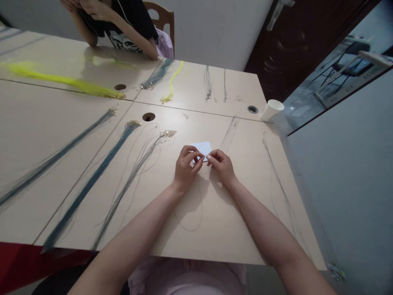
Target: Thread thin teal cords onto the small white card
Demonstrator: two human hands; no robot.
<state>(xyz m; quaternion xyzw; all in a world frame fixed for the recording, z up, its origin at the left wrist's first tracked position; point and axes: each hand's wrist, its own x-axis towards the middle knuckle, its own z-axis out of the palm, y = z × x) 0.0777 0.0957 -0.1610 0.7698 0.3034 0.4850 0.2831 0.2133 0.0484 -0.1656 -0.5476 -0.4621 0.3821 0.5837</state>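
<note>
Close together over a small white paper (202, 146), my left hand (187, 166) and my right hand (222, 166) pinch with thumb and index finger, fingertips nearly meeting. A thin dark line (193, 230) runs up to the fingers and hangs in a loose loop on the table below them. What lies right at the fingertips is too small to make out. A clear ruler (229, 133) lies just beyond my right hand. To the left lies a bundle of grey lines (132, 176) with small gold-coloured metal ends on a brownish scrap.
Blue-grey bundles (92, 180) (58, 155) stretch across the table's left side. Bright yellow strands (67, 82) lie farther back. A white cup (272, 110) stands at the right edge; a few lines (278, 174) lie below it. Another person (123, 28) sits opposite.
</note>
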